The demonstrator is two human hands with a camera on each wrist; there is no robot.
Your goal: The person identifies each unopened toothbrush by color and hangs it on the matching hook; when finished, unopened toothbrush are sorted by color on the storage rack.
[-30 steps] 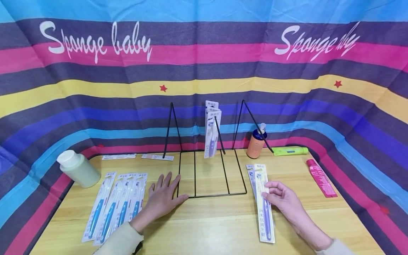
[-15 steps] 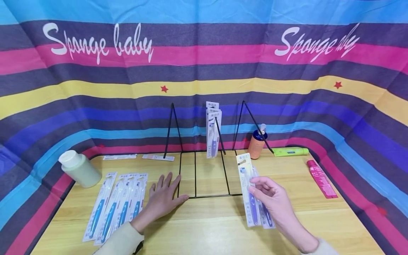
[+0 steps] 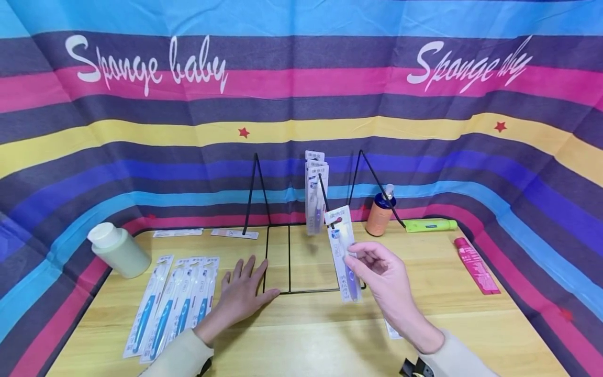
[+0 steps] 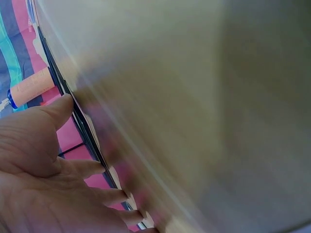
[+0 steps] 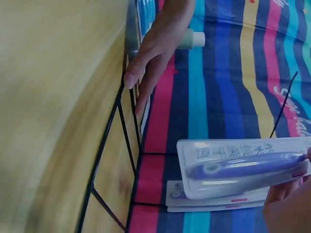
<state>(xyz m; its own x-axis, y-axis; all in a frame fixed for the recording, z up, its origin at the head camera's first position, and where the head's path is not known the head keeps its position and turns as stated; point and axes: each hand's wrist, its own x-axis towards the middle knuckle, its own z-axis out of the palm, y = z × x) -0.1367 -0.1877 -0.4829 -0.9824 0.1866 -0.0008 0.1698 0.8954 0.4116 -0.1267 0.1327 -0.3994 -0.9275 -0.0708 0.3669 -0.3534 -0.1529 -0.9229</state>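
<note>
My right hand (image 3: 386,277) pinches a packaged purple toothbrush (image 3: 341,248) by its edge, raised in front of the black wire rack (image 3: 289,262) with its top tilted left. Its purple handle fills the middle of the right wrist view (image 5: 243,166). Several similar packaged toothbrushes (image 3: 313,209) hang one behind another on the rack's middle prong. Another pack (image 3: 393,329) lies on the table, mostly hidden under my right wrist. My left hand (image 3: 245,293) rests with spread fingers at the rack's left base; the left wrist view shows its fingers (image 4: 87,167) beside the black wire.
Several packaged blue toothbrushes (image 3: 188,293) lie at left, near a pale green bottle (image 3: 122,254). Two packs (image 3: 235,233) lie flat behind. An orange and blue bottle (image 3: 378,215), a green tube (image 3: 431,225) and a pink tube (image 3: 476,267) are at right. A striped curtain (image 3: 301,115) encloses the table.
My right hand has lifted the packaged purple toothbrush off the table and carried it left and forward to the rack. The left hand has stayed in place.
</note>
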